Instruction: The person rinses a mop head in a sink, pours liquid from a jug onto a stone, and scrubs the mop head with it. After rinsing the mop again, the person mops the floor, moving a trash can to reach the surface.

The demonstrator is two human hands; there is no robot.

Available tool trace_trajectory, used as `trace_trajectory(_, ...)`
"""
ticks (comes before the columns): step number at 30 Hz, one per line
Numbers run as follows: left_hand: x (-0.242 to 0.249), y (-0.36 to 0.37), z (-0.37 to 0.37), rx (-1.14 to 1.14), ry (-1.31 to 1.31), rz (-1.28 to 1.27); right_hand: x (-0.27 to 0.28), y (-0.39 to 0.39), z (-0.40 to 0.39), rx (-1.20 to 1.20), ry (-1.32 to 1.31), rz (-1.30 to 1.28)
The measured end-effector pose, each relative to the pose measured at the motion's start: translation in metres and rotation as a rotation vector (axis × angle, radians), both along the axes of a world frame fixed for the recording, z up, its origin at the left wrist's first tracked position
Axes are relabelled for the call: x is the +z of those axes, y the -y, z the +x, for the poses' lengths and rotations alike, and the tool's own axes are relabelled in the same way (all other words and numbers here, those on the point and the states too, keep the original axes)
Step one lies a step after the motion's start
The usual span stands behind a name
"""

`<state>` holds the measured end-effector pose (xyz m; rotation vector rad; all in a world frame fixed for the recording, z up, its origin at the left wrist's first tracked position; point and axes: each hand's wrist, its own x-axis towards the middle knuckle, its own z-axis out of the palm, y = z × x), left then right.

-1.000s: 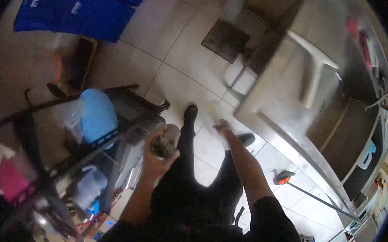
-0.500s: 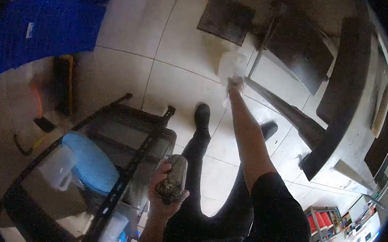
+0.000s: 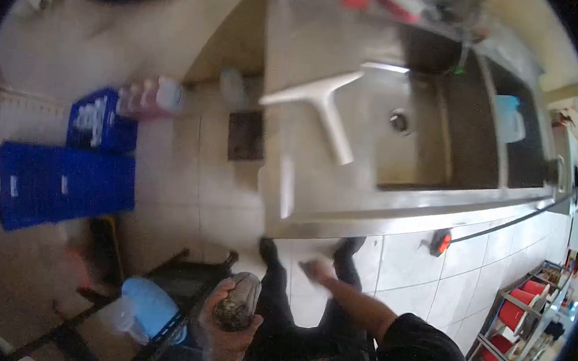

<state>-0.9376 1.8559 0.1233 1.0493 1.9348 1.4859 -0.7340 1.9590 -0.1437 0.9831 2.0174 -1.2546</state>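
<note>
My left hand [image 3: 225, 319] is wrapped round a clear container [image 3: 241, 297], its contents dark, greenish and speckled near the palm. Over the floor in front of my legs is my right hand [image 3: 319, 272], smeared by motion. I see no large object in it, but its fingers are not distinct. Ahead of it runs the front edge of a steel sink unit [image 3: 396, 210]. A white T-shaped squeegee [image 3: 323, 108] lies on the unit's drainboard, left of the basin.
A black-framed cart [image 3: 173, 322] with a light-blue object [image 3: 150, 309] stands at lower left. Blue crates [image 3: 96, 184] are at left. A dark floor grate [image 3: 246, 135] lies beside the sink. An orange-and-black item [image 3: 441, 243] sits below its edge; shelves hold red containers [image 3: 511, 313] at right.
The view has risen from under the counter to show the sink top. My right hand has drawn back and no longer visibly holds the whitish translucent object. My left hand keeps the container.
</note>
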Motion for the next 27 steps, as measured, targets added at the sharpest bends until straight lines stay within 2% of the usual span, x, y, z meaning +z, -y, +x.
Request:
trace_trajectory(1,0.041,-0.026,0.015,-0.007,-0.025,0.01,0.014,0.008,0.038,-0.009,0.119,-0.041)
trace_trajectory(2,0.063,-0.045,0.032,-0.01,-0.04,0.023,0.058,0.004,0.078,0.172,-0.004,0.13)
trace_trajectory(3,0.065,-0.058,0.051,-0.031,-0.095,0.139,0.052,0.01,0.128,0.198,-0.208,0.248)
trace_trajectory(4,0.076,-0.077,0.073,-0.044,-0.091,0.165,0.084,-0.011,0.163,0.389,-0.09,0.186)
trace_trajectory(6,0.096,-0.117,0.11,-0.141,-0.027,0.105,0.174,-0.063,0.217,-0.416,-0.028,-0.113)
trace_trajectory(7,0.104,-0.139,0.135,-0.127,0.121,0.148,0.137,-0.066,0.27,-0.431,-0.151,-0.057)
trace_trajectory(8,0.11,-0.162,0.156,-0.14,0.132,0.158,0.203,-0.11,0.281,-0.394,-0.001,-0.043)
trace_trajectory(9,0.116,-0.181,0.177,-0.146,0.231,0.152,0.23,-0.142,0.307,-0.449,0.005,-0.119)
trace_trajectory(10,0.12,-0.2,0.194,-0.15,0.324,0.144,0.253,-0.175,0.325,-0.46,-0.011,-0.034)
trace_trajectory(11,0.124,-0.221,0.208,-0.16,0.324,0.145,0.295,-0.208,0.336,-0.714,-0.017,-0.012)
trace_trajectory(12,0.129,-0.241,0.219,-0.223,0.249,0.126,0.291,-0.24,0.361,-0.665,-0.136,0.162)
trace_trajectory(13,0.133,-0.261,0.23,-0.285,0.171,0.109,0.266,-0.271,0.39,-0.643,-0.462,0.415)
trace_trajectory(14,0.137,-0.283,0.239,-0.287,0.164,0.119,0.298,-0.313,0.389,-0.66,-0.362,0.561)
trace_trajectory(15,0.135,-0.292,0.237,-0.317,0.169,0.105,0.302,-0.345,0.382,-0.654,-0.26,0.755)
trace_trajectory(16,0.134,-0.311,0.246,-0.345,0.175,0.075,0.337,-0.389,0.38,-0.659,-0.333,0.643)
trace_trajectory(18,0.106,-0.349,0.252,-0.356,0.203,0.107,0.375,-0.46,0.363,-0.679,-0.36,0.711)
trace_trajectory(19,0.093,-0.367,0.253,-0.364,0.142,0.031,0.389,-0.501,0.352,-0.688,-0.341,0.712)
trace_trajectory(21,0.08,-0.407,0.256,-0.386,0.043,-0.062,0.371,-0.587,0.336,-0.652,-0.378,0.864)
trace_trajectory(23,0.065,-0.442,0.265,-0.392,0.043,-0.121,0.335,-0.691,0.318,-0.75,-0.486,0.76)
trace_trajectory(25,0.034,-0.493,0.266,-0.413,0.067,-0.183,0.359,-0.756,0.286,-0.726,-0.357,0.806)
trace_trajectory(27,0.028,-0.541,0.278,-0.415,0.099,-0.182,0.361,-0.824,0.256,-0.682,-0.193,0.833)
